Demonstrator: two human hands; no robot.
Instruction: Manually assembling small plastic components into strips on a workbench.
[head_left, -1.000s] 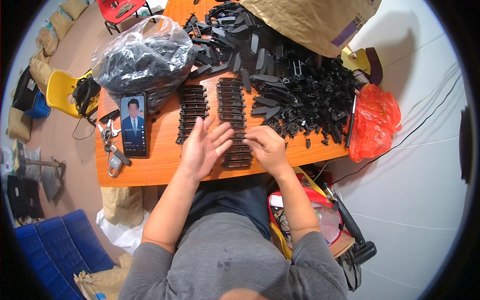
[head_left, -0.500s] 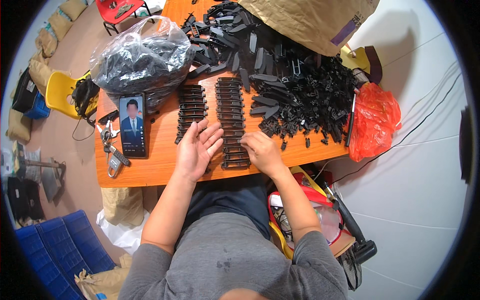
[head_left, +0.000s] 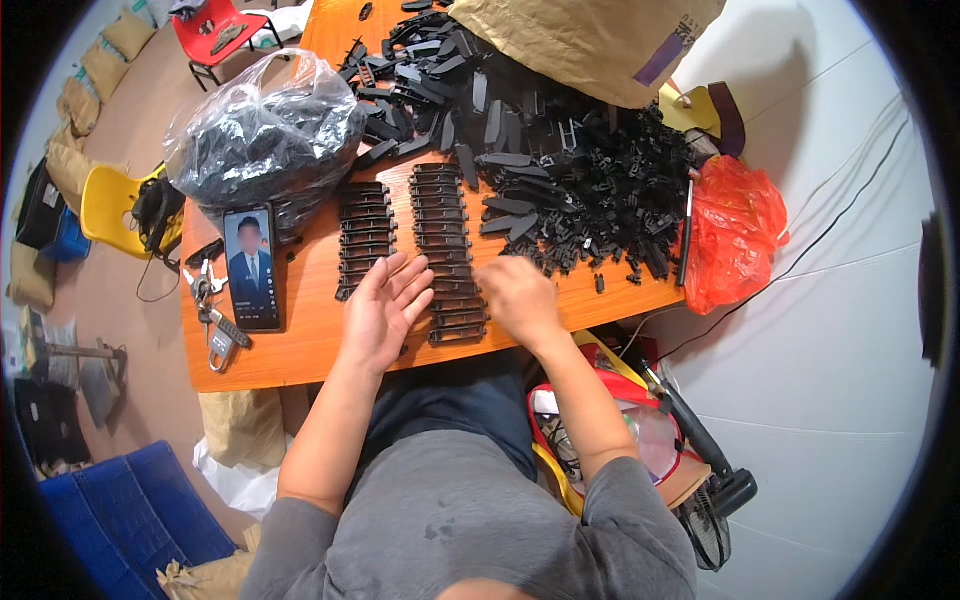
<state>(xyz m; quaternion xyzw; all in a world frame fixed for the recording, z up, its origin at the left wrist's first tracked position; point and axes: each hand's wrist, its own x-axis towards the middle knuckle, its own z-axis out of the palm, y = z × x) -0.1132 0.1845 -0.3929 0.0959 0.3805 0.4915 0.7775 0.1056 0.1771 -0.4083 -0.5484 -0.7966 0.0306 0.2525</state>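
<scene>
Palm up, my left hand (head_left: 378, 318) rests over the near end of a short column of slim black plastic parts (head_left: 367, 225), fingers spread and nothing in them. To its right lies a longer column of similar black parts (head_left: 440, 215), laid side by side. My right hand (head_left: 522, 302) is beside that column's near right side, back of the hand up. Its fingers are curled together and slightly blurred; whatever they hold, if anything, is hidden. Beyond it spreads a heap of small black plastic pieces (head_left: 590, 190), with flat black blades (head_left: 510, 207) along its left side.
A clear bag of black parts (head_left: 265, 140) stands at the left, near a lit phone (head_left: 252, 268), keys (head_left: 205, 283) and a padlock (head_left: 220, 350). A brown paper sack (head_left: 590, 45) covers the far end. A red plastic bag (head_left: 735, 235) and black stick (head_left: 687, 230) lie right.
The whole view has shifted a little. My right hand has moved slightly right and away from the longer column. My left hand keeps its palm-up pose.
</scene>
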